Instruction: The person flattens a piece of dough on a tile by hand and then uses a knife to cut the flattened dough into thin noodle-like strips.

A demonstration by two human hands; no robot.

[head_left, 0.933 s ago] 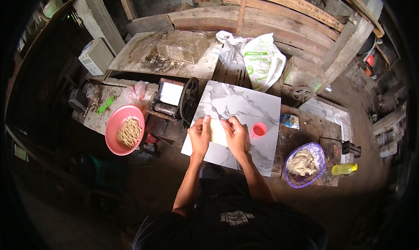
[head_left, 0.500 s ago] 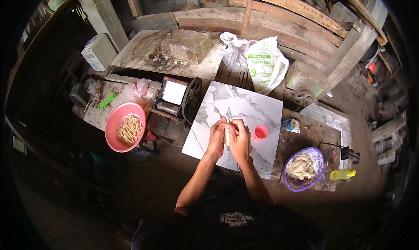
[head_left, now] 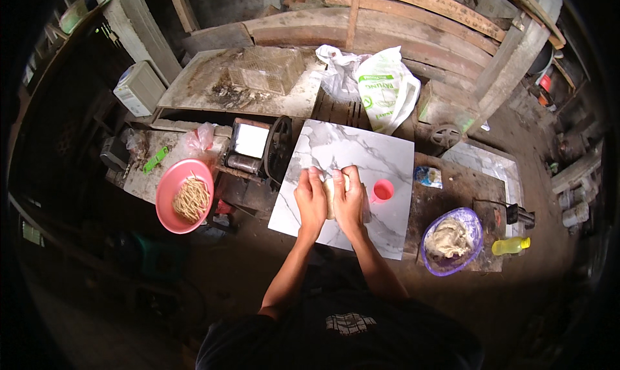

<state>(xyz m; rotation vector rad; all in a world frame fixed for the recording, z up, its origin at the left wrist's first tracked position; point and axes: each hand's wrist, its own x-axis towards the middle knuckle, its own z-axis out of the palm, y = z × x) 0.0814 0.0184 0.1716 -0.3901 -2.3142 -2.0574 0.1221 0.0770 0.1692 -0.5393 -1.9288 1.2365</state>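
Dough (head_left: 330, 200) sits pressed between our left hand (head_left: 311, 200) and right hand (head_left: 350, 203), both half curled around its sides with thumbs forward, above the near half of a marbled white surface (head_left: 381, 151). Just to our right stands a pink cup (head_left: 383, 190); beyond it, a purple bowl (head_left: 443, 273) holds a larger pale lump (head_left: 450, 237). Well to our left, a pink basin (head_left: 168, 184) contains thin sticks (head_left: 191, 200).

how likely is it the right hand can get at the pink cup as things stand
Probably yes: the pink cup sits just right of the right hand, with nothing obvious in the way, though that hand would likely have to let go of the dough first.
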